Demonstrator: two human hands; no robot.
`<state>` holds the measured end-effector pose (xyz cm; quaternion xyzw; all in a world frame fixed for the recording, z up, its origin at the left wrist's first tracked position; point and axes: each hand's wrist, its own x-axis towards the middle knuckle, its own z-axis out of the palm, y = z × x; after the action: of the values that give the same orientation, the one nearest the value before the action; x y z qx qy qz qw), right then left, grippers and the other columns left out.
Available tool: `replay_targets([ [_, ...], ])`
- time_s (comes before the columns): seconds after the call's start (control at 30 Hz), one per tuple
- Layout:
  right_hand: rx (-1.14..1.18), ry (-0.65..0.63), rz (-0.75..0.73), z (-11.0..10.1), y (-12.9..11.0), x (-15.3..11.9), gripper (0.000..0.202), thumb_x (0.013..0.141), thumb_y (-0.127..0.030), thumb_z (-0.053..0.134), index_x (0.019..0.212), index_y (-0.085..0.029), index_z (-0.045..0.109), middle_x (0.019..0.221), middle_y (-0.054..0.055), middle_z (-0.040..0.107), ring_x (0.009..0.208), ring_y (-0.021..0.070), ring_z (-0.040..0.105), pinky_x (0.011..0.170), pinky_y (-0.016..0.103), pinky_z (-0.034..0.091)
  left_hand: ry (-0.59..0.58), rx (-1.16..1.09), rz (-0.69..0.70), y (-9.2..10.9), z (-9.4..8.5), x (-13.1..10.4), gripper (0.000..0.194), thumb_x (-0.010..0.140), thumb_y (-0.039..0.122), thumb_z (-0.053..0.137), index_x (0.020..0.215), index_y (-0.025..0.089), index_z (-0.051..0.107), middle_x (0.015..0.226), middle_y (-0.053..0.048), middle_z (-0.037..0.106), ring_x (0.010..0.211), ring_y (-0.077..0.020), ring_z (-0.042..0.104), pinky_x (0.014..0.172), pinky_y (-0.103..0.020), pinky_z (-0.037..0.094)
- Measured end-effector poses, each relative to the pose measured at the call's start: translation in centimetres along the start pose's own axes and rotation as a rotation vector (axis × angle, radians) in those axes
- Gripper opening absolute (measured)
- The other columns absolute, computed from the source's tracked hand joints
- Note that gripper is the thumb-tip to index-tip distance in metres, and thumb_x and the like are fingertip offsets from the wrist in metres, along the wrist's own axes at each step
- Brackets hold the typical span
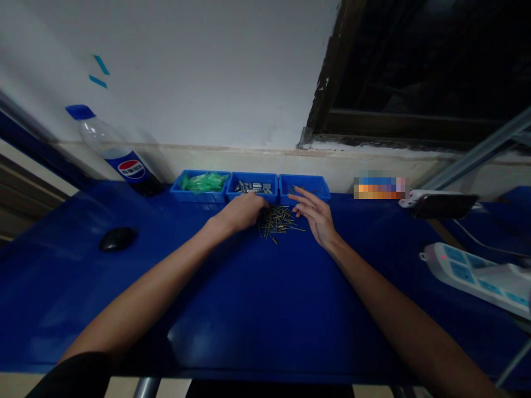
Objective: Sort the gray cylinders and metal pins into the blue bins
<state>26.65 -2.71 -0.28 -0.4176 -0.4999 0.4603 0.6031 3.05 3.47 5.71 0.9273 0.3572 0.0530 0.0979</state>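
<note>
"Where are the small metal pieces [279, 220]?"

"In a loose heap toward the table's [265, 309] back edge, in front of the middle tray [254, 177] and the right tray [306, 181]. They may be screws; the light is too dim to be sure."

"And the hands?"

"The left hand [248, 211] curls at the heap's left side; I can't tell whether its fingers grip anything. The right hand [318, 219] is open, fingers loosely spread, at the heap's right side."

"What's near the back left corner?"

"A cola bottle [130, 166], upright."
</note>
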Motion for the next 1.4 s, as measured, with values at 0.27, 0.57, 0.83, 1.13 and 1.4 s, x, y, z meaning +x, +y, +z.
replay_targets([
  [0.27, -0.007, -0.002, 0.001, 0.0, 0.0, 0.0, 0.040, 0.083, -0.030, 0.070, 0.122, -0.027, 0.074, 0.118, 0.008, 0.079, 0.078, 0.0188, 0.064, 0.071, 0.037, 0.050, -0.027, 0.121, -0.071, 0.1, 0.2, 0.2, 0.028, 0.086, 0.005, 0.055, 0.103, 0.015, 0.076, 0.100, -0.015, 0.077, 0.093, -0.0259, 0.074, 0.085, -0.036, 0.056],
  [0.57, -0.018, -0.014, 0.000, -0.1, 0.1, 0.1, 0.035, 0.083, -0.032, 0.069, 0.118, -0.027, 0.075, 0.112, 0.007, 0.079, 0.075, 0.0183, 0.064, 0.070, 0.037, 0.051, 0.030, 0.210, -0.108, 0.5, 0.2, 0.1, 0.029, 0.082, 0.004, 0.056, 0.102, 0.018, 0.072, 0.078, -0.009, 0.071, 0.070, -0.0218, 0.067, 0.067, -0.031, 0.049],
  [0.83, 0.017, -0.027, 0.001, -0.2, 0.4, 0.1, 0.029, 0.084, -0.031, 0.072, 0.112, -0.026, 0.077, 0.100, 0.005, 0.080, 0.072, 0.0166, 0.064, 0.071, 0.035, 0.050, 0.072, 0.032, -0.052, 0.3, -1.5, -0.1, 0.028, 0.085, 0.006, 0.054, 0.103, 0.017, 0.073, 0.078, -0.007, 0.072, 0.072, -0.0191, 0.069, 0.070, -0.029, 0.049],
  [1.13, -0.080, -0.127, 0.016, 0.2, 0.2, -0.1, 0.024, 0.081, -0.036, 0.081, 0.102, -0.027, 0.083, 0.097, 0.006, 0.082, 0.075, 0.0191, 0.069, 0.075, 0.038, 0.055, 0.327, -0.403, 0.150, 1.6, -0.5, 0.4, 0.019, 0.080, 0.012, 0.061, 0.097, 0.013, 0.070, 0.095, -0.008, 0.073, 0.075, -0.0136, 0.070, 0.073, -0.026, 0.054],
  [1.4, -0.084, -0.125, 0.041, 0.0, 0.4, 0.0, 0.026, 0.079, -0.038, 0.084, 0.103, -0.027, 0.083, 0.096, 0.006, 0.083, 0.076, 0.0190, 0.070, 0.071, 0.036, 0.054, 0.365, -0.385, 0.173, 1.5, 0.4, 0.7, 0.017, 0.084, 0.015, 0.063, 0.098, 0.014, 0.071, 0.093, -0.006, 0.072, 0.077, -0.0143, 0.069, 0.074, -0.027, 0.055],
])
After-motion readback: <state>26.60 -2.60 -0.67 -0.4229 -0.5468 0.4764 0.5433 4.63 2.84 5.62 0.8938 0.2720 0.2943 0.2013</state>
